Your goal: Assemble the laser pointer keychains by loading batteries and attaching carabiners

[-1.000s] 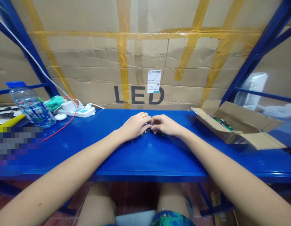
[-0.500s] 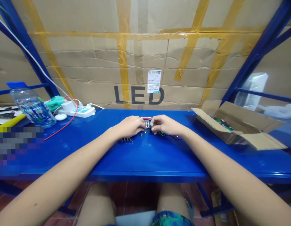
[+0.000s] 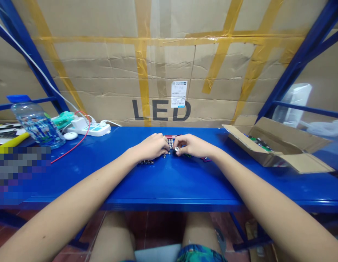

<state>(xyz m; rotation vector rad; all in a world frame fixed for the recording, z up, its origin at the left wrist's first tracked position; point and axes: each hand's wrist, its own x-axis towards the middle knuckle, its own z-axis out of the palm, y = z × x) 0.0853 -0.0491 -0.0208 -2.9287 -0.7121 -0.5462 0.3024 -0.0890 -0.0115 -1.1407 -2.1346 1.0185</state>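
Note:
On the blue bench top point(image 3: 169, 182), both of my hands meet at a block of small red cylinders with silver ends point(image 3: 170, 139). My left hand point(image 3: 151, 147) is curled, its fingertips pressed against the block's left side. My right hand point(image 3: 192, 145) pinches one silver-ended cylinder point(image 3: 176, 149) between thumb and forefinger, just right of the block. A short row of more cylinders point(image 3: 146, 162) lies under my left wrist. Small green and purple bits point(image 3: 204, 159) show beneath my right hand.
A water bottle point(image 3: 38, 125), a white power strip point(image 3: 94, 128), a red wire point(image 3: 76, 143) and a small white oval object point(image 3: 70, 135) sit at the left. An open cardboard box point(image 3: 275, 153) with green boards point(image 3: 258, 142) lies at the right. Taped cardboard marked LED point(image 3: 160, 109) closes the back.
My hands parted slightly, uncovering the block of cylinders. My right hand now shows a single silver-ended cylinder in its pinch.

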